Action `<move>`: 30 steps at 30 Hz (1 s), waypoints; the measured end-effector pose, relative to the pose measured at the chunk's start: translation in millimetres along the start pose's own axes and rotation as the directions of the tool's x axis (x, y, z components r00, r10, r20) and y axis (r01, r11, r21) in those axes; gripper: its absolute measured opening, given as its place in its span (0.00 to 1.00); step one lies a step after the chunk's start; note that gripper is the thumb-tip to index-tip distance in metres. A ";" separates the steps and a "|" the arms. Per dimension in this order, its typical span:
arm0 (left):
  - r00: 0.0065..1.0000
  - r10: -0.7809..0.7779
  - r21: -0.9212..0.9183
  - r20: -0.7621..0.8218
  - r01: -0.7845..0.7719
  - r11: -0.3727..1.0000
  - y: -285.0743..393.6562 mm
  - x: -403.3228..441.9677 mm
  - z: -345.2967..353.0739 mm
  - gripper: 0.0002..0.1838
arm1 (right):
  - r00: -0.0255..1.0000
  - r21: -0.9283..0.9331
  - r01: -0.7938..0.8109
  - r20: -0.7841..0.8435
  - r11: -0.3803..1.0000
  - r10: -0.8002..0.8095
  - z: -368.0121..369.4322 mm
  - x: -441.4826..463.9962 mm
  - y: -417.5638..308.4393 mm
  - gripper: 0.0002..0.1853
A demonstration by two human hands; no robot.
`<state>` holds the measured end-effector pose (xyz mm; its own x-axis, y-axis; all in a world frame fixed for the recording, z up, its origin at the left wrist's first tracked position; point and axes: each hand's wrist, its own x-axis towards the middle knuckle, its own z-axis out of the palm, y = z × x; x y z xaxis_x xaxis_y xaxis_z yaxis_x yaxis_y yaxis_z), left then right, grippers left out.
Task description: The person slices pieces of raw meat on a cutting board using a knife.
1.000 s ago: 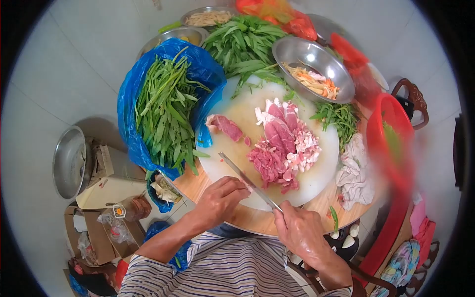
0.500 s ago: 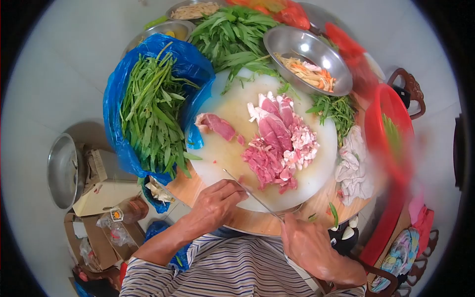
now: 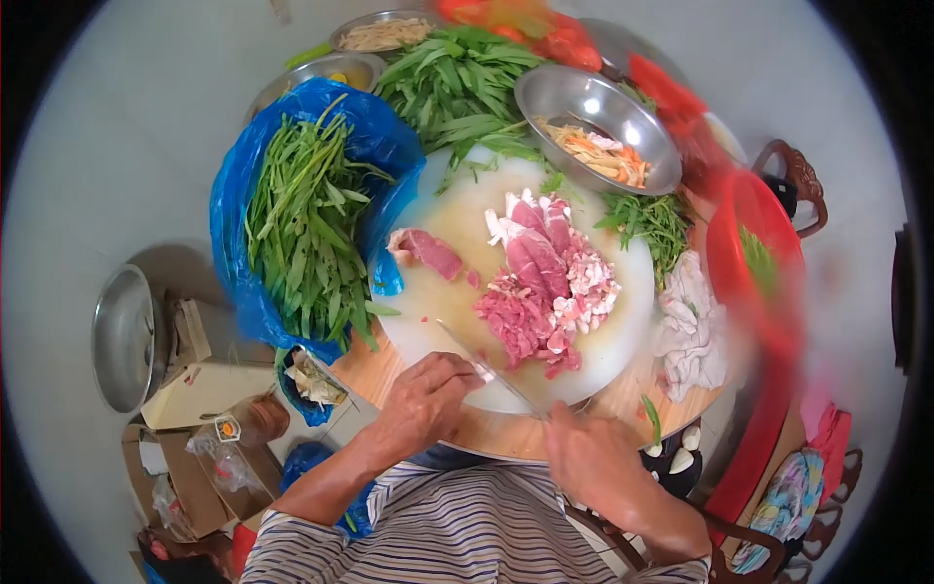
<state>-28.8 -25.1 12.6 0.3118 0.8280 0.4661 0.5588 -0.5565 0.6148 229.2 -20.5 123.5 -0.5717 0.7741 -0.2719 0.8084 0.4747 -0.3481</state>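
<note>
My right hand (image 3: 595, 450) is wrapped round the handle of a knife (image 3: 506, 385), whose thin blade slants up and left over the near edge of the round white cutting board (image 3: 409, 336). Curled fingers of my left hand (image 3: 428, 391) press a small pale-pink piece of meat (image 3: 484, 373) against the board, right beside the blade. Most of that piece is hidden under the fingers. Beyond the knife lies a heap of cut red meat (image 3: 516, 316), with diced fatty bits (image 3: 589, 282) and larger slices (image 3: 537, 255). A separate chunk of meat (image 3: 428, 251) rests to the left.
A blue plastic bag (image 3: 229, 224) of leafy greens (image 3: 309, 234) stands left of the board. Behind are more greens (image 3: 457, 83) and a steel bowl (image 3: 545, 92) with shredded food. At right are a crumpled cloth (image 3: 693, 336) and a red basket (image 3: 725, 229).
The knife and my right hand have shifted slightly left, the blade closer to my left fingers. A pale piece of meat now shows at the left fingertips. The view has moved slightly.
</note>
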 end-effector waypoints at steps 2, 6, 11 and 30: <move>1.000 0.013 0.024 -0.028 -0.013 1.000 -1.7 -3.6 4.3 0.22 | 1.000 -0.008 -0.017 0.026 1.000 0.017 -7.8 -4.4 -1.1 0.10; 0.997 0.057 0.077 -0.047 -0.054 0.996 -1.5 -2.9 4.3 0.23 | 0.998 0.035 -0.044 -0.042 0.998 0.045 -6.8 7.1 -9.9 0.10; 0.999 0.053 0.054 -0.001 -0.053 0.997 -3.3 -1.3 2.0 0.24 | 0.998 0.033 0.033 -0.056 0.999 -0.031 2.2 12.6 -10.6 0.08; 0.995 0.098 0.072 0.014 -0.099 0.993 -7.1 -8.3 4.5 0.30 | 0.997 0.027 0.064 -0.037 0.998 -0.063 22.1 34.6 -7.9 0.09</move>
<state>-31.9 -27.7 1.5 0.3759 0.7703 0.5151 0.5792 -0.6292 0.5183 200.0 -6.7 97.1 -0.6159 0.7575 -0.2165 0.7661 0.5119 -0.3887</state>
